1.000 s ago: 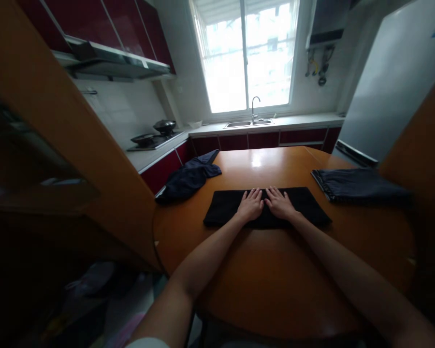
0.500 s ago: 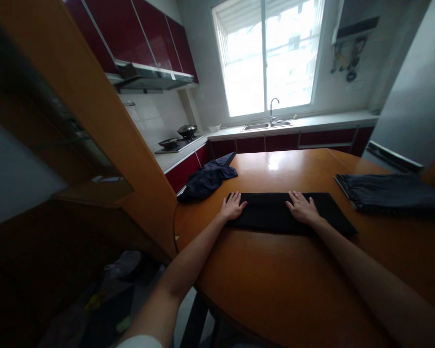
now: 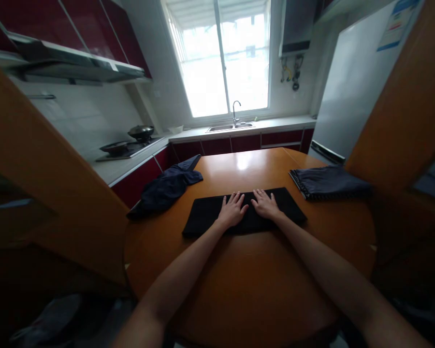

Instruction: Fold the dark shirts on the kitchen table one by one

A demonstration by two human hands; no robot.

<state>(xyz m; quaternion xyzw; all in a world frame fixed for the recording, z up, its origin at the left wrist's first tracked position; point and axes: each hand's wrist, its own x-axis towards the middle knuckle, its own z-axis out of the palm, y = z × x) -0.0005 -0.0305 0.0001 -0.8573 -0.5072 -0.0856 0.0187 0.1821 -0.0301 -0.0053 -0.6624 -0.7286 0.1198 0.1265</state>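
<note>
On the orange-brown wooden counter (image 3: 246,280), a black folded cloth (image 3: 203,212) lies flat, long side across, centred in front of the person. Left hand (image 3: 232,211) and right hand (image 3: 266,205) both rest palm-down on it, near its middle, close together but apart. Grip: open on both, fingers extended and a bit spread, nothing grasped. Dark blue garment (image 3: 165,188), crumpled, at the left edge; grey-blue folded garment (image 3: 326,181) at the right; both clear of the black cloth.

Risks, my judgement: uneven palm pressure or outward drag could ruck the top layer or skew the fold; pushing forward could slide the whole cloth on the smooth surface. Crumpled garment might slip off, being at the edge.

Blue-and-white label (image 3: 395,24) on the fridge (image 3: 355,92), text unreadable. No brand legible.
</note>
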